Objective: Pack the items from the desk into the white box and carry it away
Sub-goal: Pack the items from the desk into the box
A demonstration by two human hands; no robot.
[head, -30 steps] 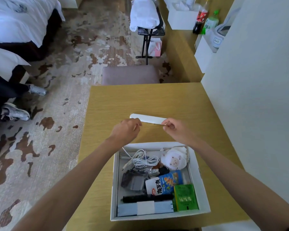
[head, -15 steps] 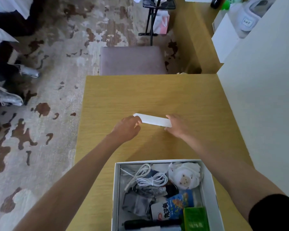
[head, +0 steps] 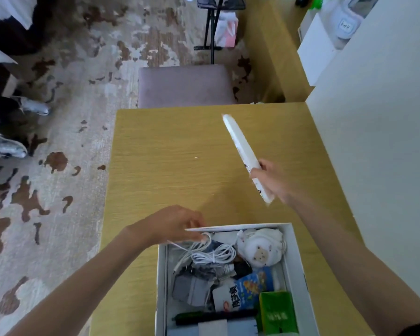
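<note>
- Lifted off the desk (head: 170, 166) since the earlier frame, the white bar (head: 243, 151) now hangs tilted in the air, clear of the white box (head: 297, 260).
- Right hand (head: 274, 180): fingers closed around the bar's lower end.
- Left hand (head: 172, 226): withdrawn to the box's far rim, fingers loosely curled, touching the white cable (head: 211, 253).

We saw a matt wood-grain table (head: 180, 151), a white box (head: 298, 270) of smooth card, a glossy snack packet (head: 250, 287), a soft fluffy cloth toy (head: 260, 246) at its two o'clock, a smooth white plastic bar (head: 240, 144) and a rough patterned carpet (head: 66, 190).
</note>
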